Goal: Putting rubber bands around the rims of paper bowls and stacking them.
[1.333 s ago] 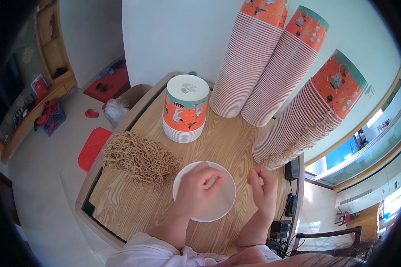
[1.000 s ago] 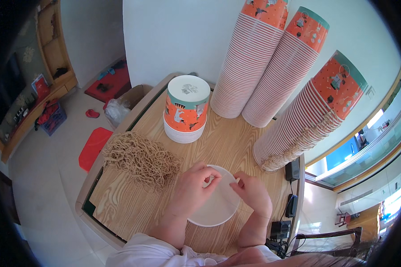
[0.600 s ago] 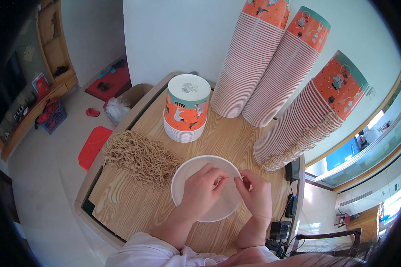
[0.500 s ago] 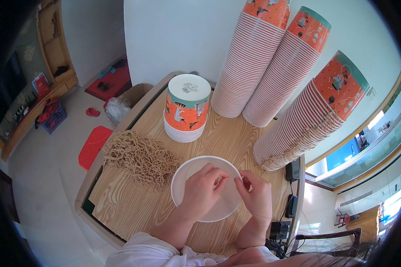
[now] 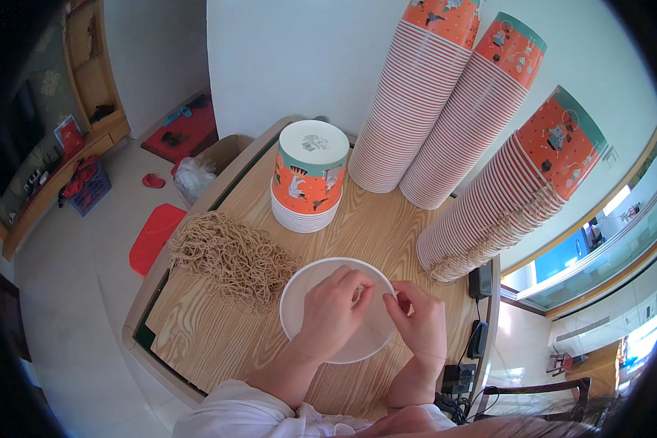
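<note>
A white-lined paper bucket [image 5: 293, 310] stands mouth up on the table in front of me. My left hand [image 5: 332, 310] hangs over its opening, thumb and fingertips closed in a pinch; whatever is in them is too small to make out. At the bucket's right rim my right hand [image 5: 421, 321] is also pinched, and its fingertips hide what they hold. To the left lies a loose heap of tan cords [image 5: 230, 255]. Behind the white bucket a short stack of orange-and-green printed buckets [image 5: 310, 179] stands upside down.
Two tall stacks of upturned buckets, one left [image 5: 409, 109] and one right [image 5: 467, 131], stand by the wall. A third stack [image 5: 489, 212], nearer right, has tan cords down its side. Black adapters [image 5: 477, 338] with cables line the table's right edge. A red stool [image 5: 155, 237] stands left.
The view has shifted slightly. Both hands keep nearly the same pinched pose at the bucket, and nothing else has visibly moved.
</note>
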The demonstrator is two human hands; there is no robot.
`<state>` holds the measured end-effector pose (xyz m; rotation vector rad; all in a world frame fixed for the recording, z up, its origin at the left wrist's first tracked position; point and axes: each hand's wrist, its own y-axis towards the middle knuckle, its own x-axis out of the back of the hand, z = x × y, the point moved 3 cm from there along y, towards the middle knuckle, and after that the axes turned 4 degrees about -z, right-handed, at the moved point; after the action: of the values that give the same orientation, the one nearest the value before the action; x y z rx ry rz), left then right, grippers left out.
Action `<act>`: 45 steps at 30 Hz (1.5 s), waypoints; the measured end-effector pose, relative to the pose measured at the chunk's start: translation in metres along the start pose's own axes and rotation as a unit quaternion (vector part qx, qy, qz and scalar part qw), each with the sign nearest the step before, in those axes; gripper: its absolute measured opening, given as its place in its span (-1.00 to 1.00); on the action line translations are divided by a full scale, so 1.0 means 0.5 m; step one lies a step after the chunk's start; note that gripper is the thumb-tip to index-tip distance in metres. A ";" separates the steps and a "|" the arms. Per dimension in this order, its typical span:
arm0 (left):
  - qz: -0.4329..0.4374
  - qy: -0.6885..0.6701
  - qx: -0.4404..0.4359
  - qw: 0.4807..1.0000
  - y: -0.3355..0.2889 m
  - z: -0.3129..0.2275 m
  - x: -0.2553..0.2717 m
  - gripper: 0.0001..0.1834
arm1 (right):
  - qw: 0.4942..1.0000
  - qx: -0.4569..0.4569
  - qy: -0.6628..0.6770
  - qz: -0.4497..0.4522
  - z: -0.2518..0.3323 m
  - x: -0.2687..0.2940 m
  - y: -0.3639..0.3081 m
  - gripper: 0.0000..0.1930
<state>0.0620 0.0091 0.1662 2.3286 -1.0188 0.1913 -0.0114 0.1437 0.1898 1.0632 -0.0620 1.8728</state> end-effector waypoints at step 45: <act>-0.031 -0.062 -0.016 0.997 0.005 -0.021 0.002 -0.69 | 0.998 0.058 -0.013 -0.026 0.025 0.021 -0.013 -0.84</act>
<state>0.0619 0.0127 0.1763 2.3625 -1.0000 0.0068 -0.0002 0.1490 0.2022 1.1567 0.0594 1.8343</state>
